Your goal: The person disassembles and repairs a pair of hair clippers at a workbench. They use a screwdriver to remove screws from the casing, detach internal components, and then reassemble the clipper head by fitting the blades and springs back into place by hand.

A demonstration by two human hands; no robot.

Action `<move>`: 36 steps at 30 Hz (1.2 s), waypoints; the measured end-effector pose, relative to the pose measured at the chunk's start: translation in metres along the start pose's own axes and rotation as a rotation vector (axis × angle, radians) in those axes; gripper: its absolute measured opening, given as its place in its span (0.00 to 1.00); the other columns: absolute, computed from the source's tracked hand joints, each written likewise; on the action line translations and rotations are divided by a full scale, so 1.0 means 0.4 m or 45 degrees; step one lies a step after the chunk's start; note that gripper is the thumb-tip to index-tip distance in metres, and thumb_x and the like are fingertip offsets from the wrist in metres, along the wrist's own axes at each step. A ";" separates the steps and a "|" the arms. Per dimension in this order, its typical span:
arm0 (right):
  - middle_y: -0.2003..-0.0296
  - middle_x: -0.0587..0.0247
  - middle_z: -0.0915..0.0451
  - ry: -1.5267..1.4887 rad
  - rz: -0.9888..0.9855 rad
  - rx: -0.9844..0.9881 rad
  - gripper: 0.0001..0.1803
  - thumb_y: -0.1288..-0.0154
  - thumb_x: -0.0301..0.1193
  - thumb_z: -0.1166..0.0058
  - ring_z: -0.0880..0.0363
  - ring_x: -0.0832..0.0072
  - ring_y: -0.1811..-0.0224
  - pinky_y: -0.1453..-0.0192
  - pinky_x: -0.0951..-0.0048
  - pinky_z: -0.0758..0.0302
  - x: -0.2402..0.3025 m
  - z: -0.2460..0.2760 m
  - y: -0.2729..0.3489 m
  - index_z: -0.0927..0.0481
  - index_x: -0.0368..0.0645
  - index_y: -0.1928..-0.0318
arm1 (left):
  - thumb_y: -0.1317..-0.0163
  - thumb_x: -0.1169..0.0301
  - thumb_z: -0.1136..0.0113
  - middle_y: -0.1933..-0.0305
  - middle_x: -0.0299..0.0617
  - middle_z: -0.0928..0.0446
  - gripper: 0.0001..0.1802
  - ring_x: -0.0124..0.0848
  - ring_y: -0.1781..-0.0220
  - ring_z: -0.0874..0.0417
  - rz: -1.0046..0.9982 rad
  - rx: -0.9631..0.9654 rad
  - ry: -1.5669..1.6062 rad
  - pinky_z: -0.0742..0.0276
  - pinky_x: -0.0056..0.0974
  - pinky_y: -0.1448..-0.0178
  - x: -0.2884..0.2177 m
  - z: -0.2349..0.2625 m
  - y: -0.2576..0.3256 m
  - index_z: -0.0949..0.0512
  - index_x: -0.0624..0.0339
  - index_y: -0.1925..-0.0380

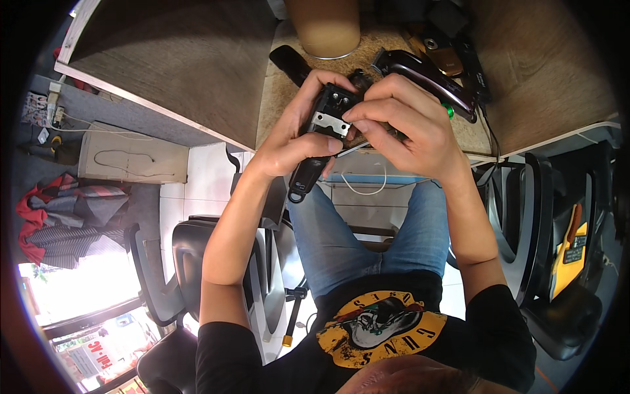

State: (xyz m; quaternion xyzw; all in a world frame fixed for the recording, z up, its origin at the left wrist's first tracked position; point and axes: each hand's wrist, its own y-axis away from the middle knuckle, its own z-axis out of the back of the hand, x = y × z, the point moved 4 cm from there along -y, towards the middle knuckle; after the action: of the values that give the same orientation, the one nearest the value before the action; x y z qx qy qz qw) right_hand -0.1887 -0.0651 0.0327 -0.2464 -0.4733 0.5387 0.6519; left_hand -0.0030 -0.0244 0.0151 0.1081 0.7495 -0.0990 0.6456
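1. Black plastic is what I have in my grasp: a hair clipper (319,134), held just above centre in the frame, its head up and its tail hanging toward my knees.
2. My left hand (295,134) is wrapped round its body, thumb laid across the front, so the open head faces me and stays steady.
3. My right hand (407,121) is curled nearly closed, fingertips pinching at the small metal plate (328,123) on the head; whether a screwdriver sits in that hand too I can't quite tell.
4. I hold it all over the cork mat (367,52), probably so small parts would land there.
5. A second, dark red clipper (426,79) lies behind my right hand, near the top.
6. A tan cup (323,26) stands at the top edge.
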 end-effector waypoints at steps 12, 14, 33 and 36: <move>0.63 0.62 0.16 -0.013 -0.012 -0.016 0.12 0.41 0.18 0.30 0.15 0.68 0.66 0.63 0.67 0.20 0.000 0.000 -0.003 0.10 0.40 0.55 | 0.46 0.79 0.37 0.57 0.47 0.22 0.38 0.32 0.73 0.19 -0.057 0.087 0.067 0.19 0.37 0.76 -0.006 -0.001 0.005 0.35 0.60 0.32; 0.63 0.62 0.16 -0.032 -0.010 -0.027 0.12 0.41 0.18 0.31 0.15 0.68 0.66 0.63 0.67 0.20 0.001 -0.001 -0.002 0.10 0.40 0.55 | 0.46 0.79 0.38 0.57 0.47 0.22 0.37 0.32 0.73 0.19 -0.060 0.090 0.071 0.19 0.37 0.76 -0.005 0.001 0.006 0.35 0.60 0.33; 0.64 0.64 0.17 -0.131 -0.145 -0.139 0.15 0.42 0.16 0.35 0.16 0.68 0.67 0.62 0.68 0.21 0.008 0.008 0.002 0.09 0.42 0.55 | 0.46 0.79 0.37 0.58 0.46 0.21 0.38 0.32 0.69 0.18 -0.082 0.095 0.089 0.17 0.36 0.76 -0.004 0.001 0.005 0.36 0.60 0.33; 0.63 0.63 0.17 -0.044 -0.072 -0.084 0.14 0.40 0.16 0.36 0.16 0.69 0.67 0.63 0.68 0.21 0.004 0.009 0.002 0.09 0.41 0.54 | 0.45 0.79 0.37 0.58 0.46 0.21 0.37 0.32 0.68 0.18 -0.103 0.106 0.100 0.17 0.36 0.76 -0.003 0.000 0.003 0.36 0.60 0.33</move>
State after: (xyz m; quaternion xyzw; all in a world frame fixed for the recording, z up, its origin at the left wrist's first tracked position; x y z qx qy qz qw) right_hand -0.1922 -0.0643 0.0340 -0.2449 -0.5088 0.5083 0.6502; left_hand -0.0024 -0.0234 0.0161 0.1082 0.7732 -0.1516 0.6062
